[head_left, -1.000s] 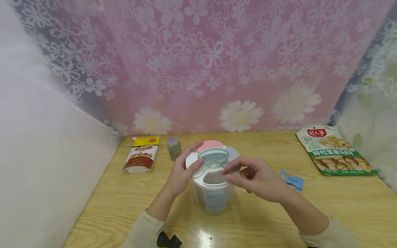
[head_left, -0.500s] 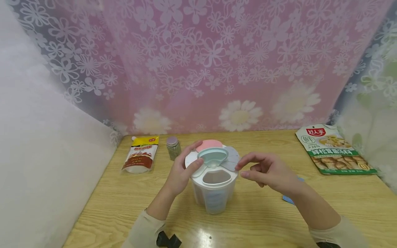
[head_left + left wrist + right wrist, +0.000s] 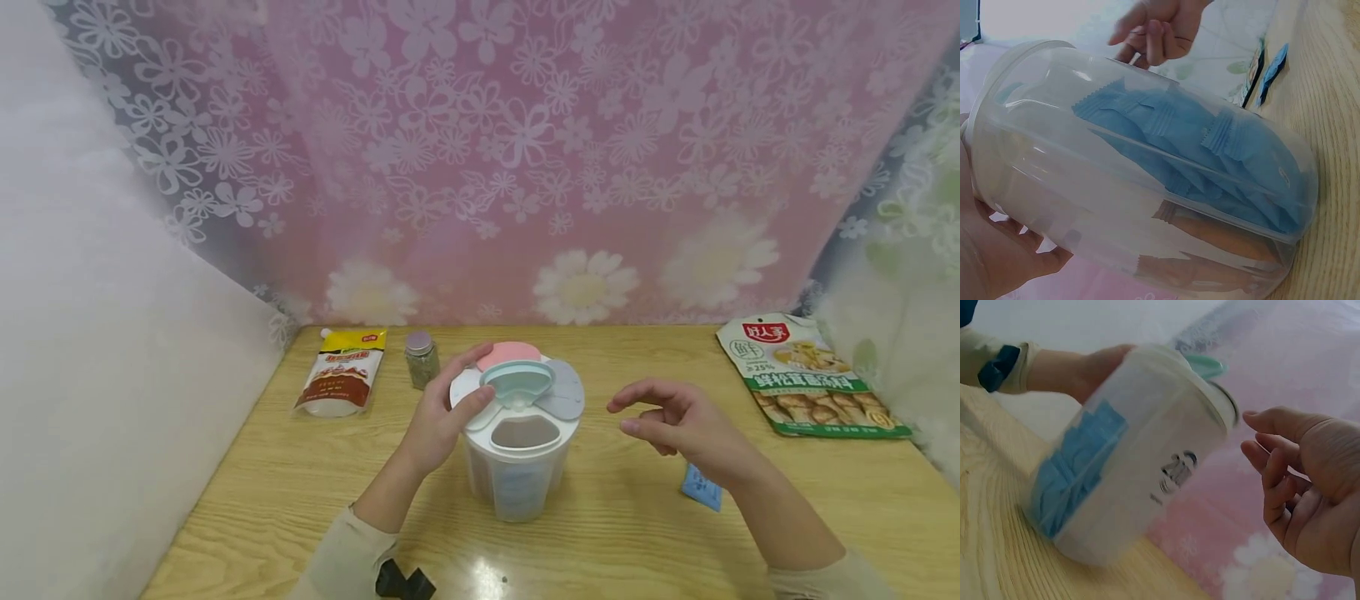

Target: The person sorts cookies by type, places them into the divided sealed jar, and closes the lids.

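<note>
A clear divided storage canister stands upright on the table, its white lid carrying pink, grey and mint flaps. The mint flap is tipped up, and the front opening lies uncovered. My left hand grips the lid's left side, thumb on top. In the left wrist view, blue sachets fill one compartment and orange-brown sachets lie in another. My right hand hovers right of the canister with loosely bent fingers and holds nothing. Partly behind that hand, a blue sachet lies on the table.
Behind my left hand stand a spouted pouch and a small jar with dark contents. A large green-and-white food bag lies at the far right. A flowered cloth hangs along the table's back edge.
My right hand has drawn away from the lid toward the right, clear of the grey flap. The left hand keeps its grip, and the canister stays in place.
</note>
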### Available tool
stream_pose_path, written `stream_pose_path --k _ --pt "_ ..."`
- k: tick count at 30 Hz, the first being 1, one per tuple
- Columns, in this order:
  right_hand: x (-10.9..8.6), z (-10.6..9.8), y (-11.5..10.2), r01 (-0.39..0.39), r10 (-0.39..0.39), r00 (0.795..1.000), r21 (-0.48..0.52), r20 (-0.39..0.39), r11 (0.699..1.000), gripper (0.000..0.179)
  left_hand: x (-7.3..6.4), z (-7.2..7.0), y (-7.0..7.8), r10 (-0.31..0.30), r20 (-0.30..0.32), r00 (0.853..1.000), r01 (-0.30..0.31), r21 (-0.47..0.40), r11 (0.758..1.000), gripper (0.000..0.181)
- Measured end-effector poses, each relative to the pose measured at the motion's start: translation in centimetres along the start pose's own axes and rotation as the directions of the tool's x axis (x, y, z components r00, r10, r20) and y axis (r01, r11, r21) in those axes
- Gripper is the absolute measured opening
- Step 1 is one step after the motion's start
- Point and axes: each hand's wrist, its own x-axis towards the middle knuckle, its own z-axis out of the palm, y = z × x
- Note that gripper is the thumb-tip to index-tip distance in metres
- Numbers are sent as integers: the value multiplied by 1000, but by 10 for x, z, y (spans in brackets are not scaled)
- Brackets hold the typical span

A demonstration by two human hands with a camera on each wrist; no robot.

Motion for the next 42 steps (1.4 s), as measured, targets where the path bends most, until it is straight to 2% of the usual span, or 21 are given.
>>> stream_pose_path --k 5,9,15,21,25,30,36,42 --pt "-2 -23 23 -12 13 1000 -64 21 998 32 0 0 0 4 4 1000 -4 8 1000 56" --pt "-2 -37 40 -29 32 999 -76 36 997 36 0 0 -1 5 6 1000 -5 6 1000 57" --pt "-4 -57 61 -33 48 995 -172 88 985 42 0 -1 -2 4 3 1000 -4 13 1000 56" --pt "-13 -77 78 -40 66 984 -152 166 988 50 1 1 -3 7 1 1000 -7 14 1000 56" --pt "-23 -91 85 -62 83 980 -117 181 991 54 2 3 -2 3 8 1000 -3 14 1000 56" --pt "-33 -107 90 -116 140 979 -164 147 980 58 4 3 -2 2 12 1000 -2 4 1000 56" --pt "-41 -118 96 -210 225 974 -263 28 942 61 4 1 -2 8 11 1000 -8 5 1000 56" --pt "-43 -118 108 -201 204 979 -343 -28 917 58 1 0 -1 2 3 1000 -2 9 1000 57"
